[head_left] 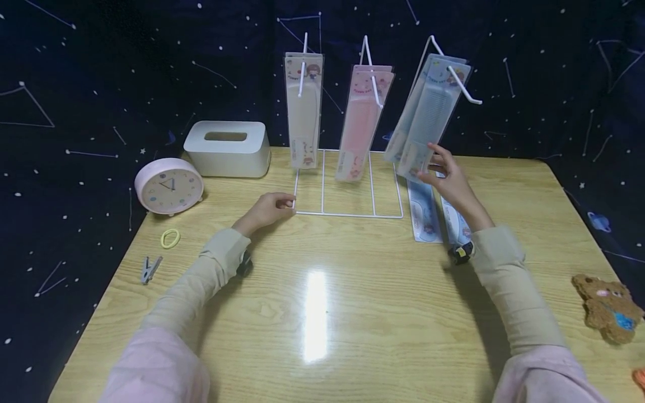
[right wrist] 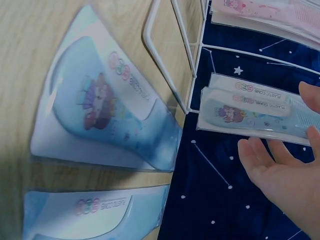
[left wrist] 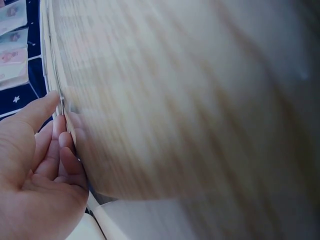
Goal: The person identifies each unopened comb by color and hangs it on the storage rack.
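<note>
My left hand (head_left: 267, 211) pinches the front left corner of a white wire display rack (head_left: 347, 214), thumb against curled fingers. On the rack's right hook hang blue packaged combs (head_left: 430, 112), tilted. My right hand (head_left: 450, 176) is at the lower right edge of the front blue pack; thumb and fingertips are spread apart at that edge, fingers loosely bent. Pink packaged combs (head_left: 360, 126) hang on the middle hook, and whitish packaged combs (head_left: 304, 112) on the left one. Two more blue comb packs lie on the table under my right hand, the nearer-left pack (head_left: 425, 215) partly covered.
On the left stand a white tissue box (head_left: 229, 162) and a pink round clock (head_left: 169, 187). A yellow hair tie (head_left: 170, 239) and a grey clip (head_left: 149, 271) lie before them. A brown plush bear (head_left: 607, 308) lies at the right edge. Dark starry cloth hangs behind.
</note>
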`<state>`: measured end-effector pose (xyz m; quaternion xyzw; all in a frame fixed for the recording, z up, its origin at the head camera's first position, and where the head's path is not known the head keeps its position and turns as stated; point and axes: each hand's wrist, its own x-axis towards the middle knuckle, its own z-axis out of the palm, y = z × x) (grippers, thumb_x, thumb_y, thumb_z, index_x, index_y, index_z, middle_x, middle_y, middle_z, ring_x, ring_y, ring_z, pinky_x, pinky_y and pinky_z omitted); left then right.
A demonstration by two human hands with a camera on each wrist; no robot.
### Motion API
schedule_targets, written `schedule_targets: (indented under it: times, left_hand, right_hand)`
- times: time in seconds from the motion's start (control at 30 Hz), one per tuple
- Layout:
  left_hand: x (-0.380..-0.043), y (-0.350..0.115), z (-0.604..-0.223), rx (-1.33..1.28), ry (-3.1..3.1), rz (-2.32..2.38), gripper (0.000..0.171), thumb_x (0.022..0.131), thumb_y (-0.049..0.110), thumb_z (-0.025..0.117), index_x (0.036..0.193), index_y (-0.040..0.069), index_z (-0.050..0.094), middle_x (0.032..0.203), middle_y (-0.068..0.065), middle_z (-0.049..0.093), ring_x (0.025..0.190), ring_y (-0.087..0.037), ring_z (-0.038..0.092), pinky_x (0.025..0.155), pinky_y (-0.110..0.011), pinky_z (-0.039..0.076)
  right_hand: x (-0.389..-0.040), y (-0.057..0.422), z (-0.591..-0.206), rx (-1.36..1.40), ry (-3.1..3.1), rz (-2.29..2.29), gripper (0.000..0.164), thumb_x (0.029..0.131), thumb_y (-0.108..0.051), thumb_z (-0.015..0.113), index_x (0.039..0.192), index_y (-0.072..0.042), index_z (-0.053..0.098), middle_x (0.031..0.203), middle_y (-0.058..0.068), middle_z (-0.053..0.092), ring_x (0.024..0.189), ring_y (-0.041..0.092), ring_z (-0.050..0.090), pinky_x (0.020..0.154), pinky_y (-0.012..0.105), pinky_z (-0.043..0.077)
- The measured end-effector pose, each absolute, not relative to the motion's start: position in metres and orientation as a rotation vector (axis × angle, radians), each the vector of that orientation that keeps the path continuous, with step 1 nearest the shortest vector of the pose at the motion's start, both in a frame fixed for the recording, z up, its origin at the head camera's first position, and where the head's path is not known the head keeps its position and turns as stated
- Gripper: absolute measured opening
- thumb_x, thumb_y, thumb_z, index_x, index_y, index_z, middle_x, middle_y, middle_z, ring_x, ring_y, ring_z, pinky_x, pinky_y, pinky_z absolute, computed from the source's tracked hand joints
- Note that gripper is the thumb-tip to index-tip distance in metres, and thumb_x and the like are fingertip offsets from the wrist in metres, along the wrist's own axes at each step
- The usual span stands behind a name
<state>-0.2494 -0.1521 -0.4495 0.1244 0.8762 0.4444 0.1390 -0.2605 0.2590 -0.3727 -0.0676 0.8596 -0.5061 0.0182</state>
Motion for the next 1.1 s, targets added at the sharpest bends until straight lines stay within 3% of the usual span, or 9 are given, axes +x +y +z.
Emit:
schedule_targets:
  times: [0.23,0.53,0.8,1.0,1.1]
  left_hand:
    - [-0.248,-0.151,-0.449,0.359,2.539,1.272,0.043,0.090,0.011,0.064,0.129,-0.004,0.054,0.107,-0.015,0.061,0.098,-0.025,0.056,0.089,-0.033,0.047]
    - [-0.250,-0.151,-0.450,0.344,2.533,1.285,0.043,0.090,0.011,0.064,0.129,-0.003,0.054,0.107,-0.014,0.061,0.098,-0.024,0.056,0.089,-0.033,0.047]
    - [-0.250,-0.153,-0.451,0.344,2.538,1.276,0.044,0.090,0.011,0.064,0.130,-0.004,0.054,0.107,-0.014,0.061,0.097,-0.024,0.055,0.089,-0.032,0.047]
    - [-0.249,-0.153,-0.450,0.337,2.537,1.276,0.044,0.090,0.011,0.064,0.130,-0.003,0.054,0.107,-0.015,0.061,0.098,-0.024,0.055,0.089,-0.033,0.046]
    - [-0.248,-0.152,-0.451,0.343,2.536,1.276,0.044,0.090,0.011,0.064,0.130,-0.004,0.054,0.106,-0.013,0.061,0.099,-0.024,0.055,0.090,-0.032,0.047]
  right_hand:
    - [-0.255,0.266,-0.378,-0.192,2.653,-1.544,0.074,0.094,-0.018,0.059,0.153,-0.026,0.015,0.150,0.023,0.025,0.132,0.043,0.033,0.104,0.056,0.034]
    - [-0.240,0.290,-0.389,-0.078,2.776,-1.439,0.066,0.095,-0.027,0.058,0.151,-0.020,0.025,0.137,0.023,0.040,0.118,0.035,0.043,0.090,0.036,0.041]
    - [-0.233,0.317,-0.403,-0.061,2.755,-1.169,0.062,0.096,-0.029,0.055,0.149,-0.009,0.029,0.143,0.031,0.030,0.124,0.049,0.033,0.099,0.061,0.032]
    - [-0.235,0.330,-0.414,-0.064,2.742,-0.884,0.062,0.096,-0.035,0.053,0.145,-0.004,0.034,0.149,0.034,0.009,0.133,0.057,0.009,0.102,0.072,0.012]
    - [-0.236,0.332,-0.418,-0.037,2.739,-0.786,0.061,0.096,-0.037,0.052,0.143,-0.002,0.036,0.150,0.034,0.002,0.130,0.063,0.003,0.099,0.075,0.010]
